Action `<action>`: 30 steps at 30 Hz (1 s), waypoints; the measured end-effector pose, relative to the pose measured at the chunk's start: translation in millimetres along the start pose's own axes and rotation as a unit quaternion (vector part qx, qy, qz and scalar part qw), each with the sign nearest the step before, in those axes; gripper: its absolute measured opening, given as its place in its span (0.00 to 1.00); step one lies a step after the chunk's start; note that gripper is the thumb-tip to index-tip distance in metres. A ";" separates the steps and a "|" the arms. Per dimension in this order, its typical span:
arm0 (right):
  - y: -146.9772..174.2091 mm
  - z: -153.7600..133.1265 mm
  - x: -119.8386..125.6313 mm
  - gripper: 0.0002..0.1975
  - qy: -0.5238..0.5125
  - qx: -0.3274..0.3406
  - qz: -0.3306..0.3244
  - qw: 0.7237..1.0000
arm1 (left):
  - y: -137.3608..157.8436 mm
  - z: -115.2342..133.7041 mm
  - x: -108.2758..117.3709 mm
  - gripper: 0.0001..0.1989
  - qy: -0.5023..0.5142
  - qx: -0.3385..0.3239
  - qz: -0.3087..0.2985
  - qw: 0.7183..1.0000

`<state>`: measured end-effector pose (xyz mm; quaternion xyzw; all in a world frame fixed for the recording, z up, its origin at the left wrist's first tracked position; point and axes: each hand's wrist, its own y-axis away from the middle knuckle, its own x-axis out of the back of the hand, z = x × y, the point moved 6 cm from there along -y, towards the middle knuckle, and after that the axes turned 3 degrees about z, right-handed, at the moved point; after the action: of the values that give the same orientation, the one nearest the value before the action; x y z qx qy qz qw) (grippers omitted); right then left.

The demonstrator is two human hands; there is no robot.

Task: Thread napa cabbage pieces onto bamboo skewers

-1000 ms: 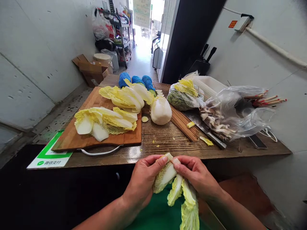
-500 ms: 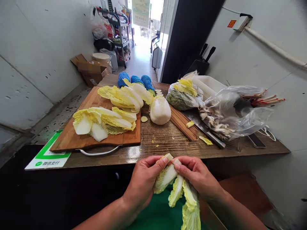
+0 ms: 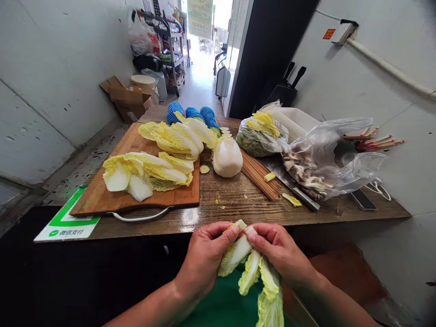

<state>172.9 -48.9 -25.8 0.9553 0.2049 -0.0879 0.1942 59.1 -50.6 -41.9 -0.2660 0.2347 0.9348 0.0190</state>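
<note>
In front of the table edge, my left hand (image 3: 207, 254) pinches a pale cabbage leaf (image 3: 235, 252) near its white stem end. My right hand (image 3: 277, 250) is closed beside it, thumb and fingers gripping the same cluster of leaves close to the stem. Narrower yellow-green cabbage leaves (image 3: 270, 295) hang down below my right hand. Any skewer between the fingers is hidden. More cabbage leaves (image 3: 146, 170) lie on the wooden cutting board (image 3: 180, 196) at the left. A cabbage head (image 3: 227, 156) stands on the table right of the board.
Bamboo skewers (image 3: 260, 175) lie beside a large knife (image 3: 304, 197) on the table (image 3: 218, 218). Behind are a bag of green vegetables (image 3: 255, 143), a bag of mushrooms (image 3: 306, 175) and a white bin (image 3: 296, 120). A phone (image 3: 364, 200) rests near the right end.
Almost nothing differs. Both hands keep their pinch on the cabbage leaves, and the view has shifted very slightly.
</note>
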 end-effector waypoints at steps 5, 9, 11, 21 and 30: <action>-0.9 1.0 1.7 0.14 0.001 -0.009 0.015 1.000 | 1.0 -0.1 0.6 0.10 -0.009 0.000 -0.001 1.000; -0.6 2.5 2.0 0.15 -0.007 -0.015 0.027 1.000 | 1.0 -1.5 0.9 0.11 0.001 0.008 0.001 1.000; -0.4 3.9 1.8 0.15 -0.013 -0.019 0.032 0.999 | 1.4 -0.7 0.1 0.11 -0.003 0.004 -0.001 1.000; -5.3 6.9 1.9 0.16 -0.030 -0.027 0.040 0.998 | 0.9 -2.4 0.9 0.11 -0.018 0.017 0.000 1.000; -10.9 0.5 4.1 0.17 0.013 -0.007 0.013 1.000 | -4.7 11.4 0.7 0.17 -0.048 0.007 -0.008 0.999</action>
<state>171.8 -38.5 -31.0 0.9576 0.1952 -0.0714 0.1996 53.7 -41.4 -35.8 -0.2221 0.2376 0.9448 0.0396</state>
